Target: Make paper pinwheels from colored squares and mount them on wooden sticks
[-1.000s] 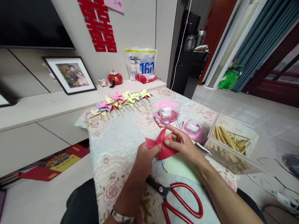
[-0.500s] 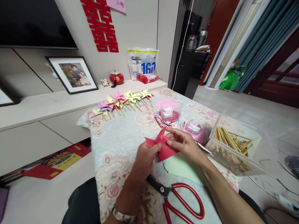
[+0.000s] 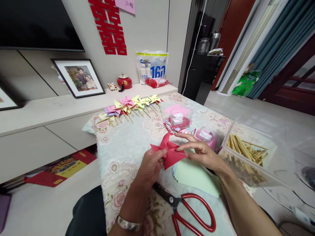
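A red paper pinwheel (image 3: pixel 172 159), folded into pointed blades, is held above the table in front of me. My left hand (image 3: pixel 153 163) pinches it, its thumb pressed near the middle. At the pinwheel's right blade is my right hand (image 3: pixel 200 151), with a fingertip and the thumb on the paper. Its index finger stretches out above, apart from the paper. Scissors with red handles (image 3: pixel 199 209) lie just below, their blades partly behind my left wrist. Pale green paper sheets (image 3: pixel 195 178) rest under my right hand.
Finished pinwheels on sticks (image 3: pixel 130 106) lie along the far left of the table. Round clear containers (image 3: pixel 181 117) stand on coloured paper. A clear plastic box (image 3: pixel 248 167) at the right holds many thin sticks. A floral tablecloth (image 3: pixel 118 177) covers the table.
My right hand has shifted right, from the pinwheel's middle to its right blade, and its fingers have spread. The upper blade looks more folded over. The view has turned slightly left.
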Demonstrator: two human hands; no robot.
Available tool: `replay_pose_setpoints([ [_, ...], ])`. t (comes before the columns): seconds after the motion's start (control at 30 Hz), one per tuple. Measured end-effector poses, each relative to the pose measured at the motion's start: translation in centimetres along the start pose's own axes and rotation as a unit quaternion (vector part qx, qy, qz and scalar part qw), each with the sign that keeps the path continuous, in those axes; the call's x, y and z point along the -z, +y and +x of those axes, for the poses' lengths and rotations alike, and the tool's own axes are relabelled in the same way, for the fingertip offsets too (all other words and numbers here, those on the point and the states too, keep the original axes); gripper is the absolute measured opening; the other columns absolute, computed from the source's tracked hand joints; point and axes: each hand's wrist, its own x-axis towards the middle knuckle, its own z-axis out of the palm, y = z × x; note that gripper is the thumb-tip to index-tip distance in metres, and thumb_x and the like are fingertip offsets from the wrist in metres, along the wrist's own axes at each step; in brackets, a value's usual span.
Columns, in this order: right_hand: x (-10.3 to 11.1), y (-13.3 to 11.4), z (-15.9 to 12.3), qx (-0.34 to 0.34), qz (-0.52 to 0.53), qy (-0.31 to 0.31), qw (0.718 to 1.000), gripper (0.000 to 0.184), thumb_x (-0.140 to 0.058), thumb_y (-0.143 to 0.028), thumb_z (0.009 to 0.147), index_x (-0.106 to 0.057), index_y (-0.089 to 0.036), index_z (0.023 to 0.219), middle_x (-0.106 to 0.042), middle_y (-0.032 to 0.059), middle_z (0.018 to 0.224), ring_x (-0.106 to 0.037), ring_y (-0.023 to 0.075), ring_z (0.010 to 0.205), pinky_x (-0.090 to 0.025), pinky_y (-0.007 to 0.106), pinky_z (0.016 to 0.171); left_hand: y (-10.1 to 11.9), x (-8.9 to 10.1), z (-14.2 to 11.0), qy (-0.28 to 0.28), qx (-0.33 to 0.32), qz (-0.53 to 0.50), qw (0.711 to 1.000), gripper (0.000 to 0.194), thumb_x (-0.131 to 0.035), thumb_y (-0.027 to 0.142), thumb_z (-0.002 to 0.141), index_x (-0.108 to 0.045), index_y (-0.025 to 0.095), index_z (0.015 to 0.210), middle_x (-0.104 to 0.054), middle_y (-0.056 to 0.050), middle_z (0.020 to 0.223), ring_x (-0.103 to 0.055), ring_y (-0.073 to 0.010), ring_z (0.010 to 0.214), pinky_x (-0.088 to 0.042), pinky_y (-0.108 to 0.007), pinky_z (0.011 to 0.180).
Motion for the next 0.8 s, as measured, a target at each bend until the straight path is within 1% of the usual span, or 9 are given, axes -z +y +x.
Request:
replay_pose_setpoints([
  [0.07,-0.1,-0.2,0.0,0.004,-0.014,-0.003,1.0,0.025,-0.067,-0.024,0.088,-0.076,-0.033,0.109,-0.046,0.0015,0.153,-0.032,0.0282,0.146,-0.017,0.051,0.12,0.0,0.0,0.0,0.002,0.0,0.005,1.0,0.029,-0.082,0.025,0.063,-0.073,0.017,0.089,-0.075,-0.004,0.077,-0.069,-0.0201,0.072,-0.054,-0.03,0.072],
  [0.23,-0.5,-0.7,0.2,0.003,-0.049,0.005,0.999,0.011,-0.069,-0.03,0.09,-0.077,-0.028,0.096,-0.047,0.0044,0.152,-0.036,0.0281,0.143,-0.021,0.051,0.118,-0.1,-0.3,0.0,0.033,-0.004,0.04,0.999,0.027,-0.085,0.027,0.058,-0.071,0.016,0.078,-0.074,-0.003,0.072,-0.066,-0.0169,0.063,-0.053,-0.028,0.063],
  [0.3,-0.6,-0.9,0.2,0.006,-0.071,0.005,0.997,0.01,-0.069,-0.031,0.09,-0.077,-0.026,0.092,-0.048,0.0055,0.151,-0.037,0.0283,0.143,-0.022,0.052,0.118,-0.1,-0.4,-0.1,0.038,-0.003,0.056,0.998,0.029,-0.086,0.028,0.057,-0.071,0.015,0.077,-0.075,-0.003,0.072,-0.066,-0.0167,0.063,-0.053,-0.028,0.063],
  [0.37,-0.7,-1.1,0.3,0.011,-0.095,0.002,0.995,0.01,-0.068,-0.031,0.091,-0.076,-0.025,0.09,-0.049,0.0069,0.15,-0.037,0.0284,0.142,-0.023,0.051,0.117,-0.2,-0.6,-0.2,0.035,0.004,0.066,0.997,0.032,-0.086,0.03,0.056,-0.072,0.013,0.08,-0.076,-0.005,0.075,-0.068,-0.0182,0.066,-0.055,-0.03,0.065],
  [0.47,-0.9,-1.3,0.4,0.013,-0.119,-0.001,0.993,0.012,-0.066,-0.03,0.092,-0.076,-0.023,0.089,-0.05,0.0082,0.147,-0.04,0.0281,0.14,-0.026,0.05,0.116,-0.2,-0.8,-0.3,0.031,0.008,0.063,0.998,0.035,-0.087,0.031,0.054,-0.072,0.013,0.08,-0.076,-0.005,0.076,-0.068,-0.018,0.066,-0.055,-0.03,0.065],
  [0.6,-1.1,-1.4,0.5,0.017,-0.146,0.003,0.989,0.011,-0.065,-0.026,0.091,-0.072,-0.023,0.084,-0.053,0.0078,0.144,-0.04,0.0294,0.139,-0.028,0.051,0.114,-0.3,-0.9,-0.3,0.043,0.004,0.052,0.998,0.032,-0.088,0.028,0.052,-0.07,0.014,0.074,-0.072,-0.001,0.066,-0.063,-0.014,0.058,-0.051,-0.025,0.058],
  [0.7,-1.4,-1.5,0.6,0.016,-0.163,0.003,0.987,0.011,-0.063,-0.022,0.09,-0.069,-0.023,0.081,-0.055,0.0078,0.142,-0.04,0.0307,0.139,-0.031,0.052,0.111,-0.4,-0.9,-0.3,0.031,0.005,0.055,0.998,0.028,-0.087,0.028,0.055,-0.07,0.015,0.074,-0.07,-0.001,0.063,-0.062,-0.0141,0.057,-0.049,-0.025,0.057],
  [0.8,-2.0,-1.5,0.6,0.006,-0.168,0.023,0.985,0.012,-0.062,-0.016,0.087,-0.067,-0.022,0.079,-0.057,0.0086,0.139,-0.042,0.0303,0.137,-0.033,0.052,0.11,-0.6,-0.8,-0.3,0.027,0.001,0.067,0.997,0.026,-0.085,0.029,0.057,-0.071,0.015,0.076,-0.068,0.0,0.063,-0.06,-0.0131,0.056,-0.048,-0.025,0.058],
])
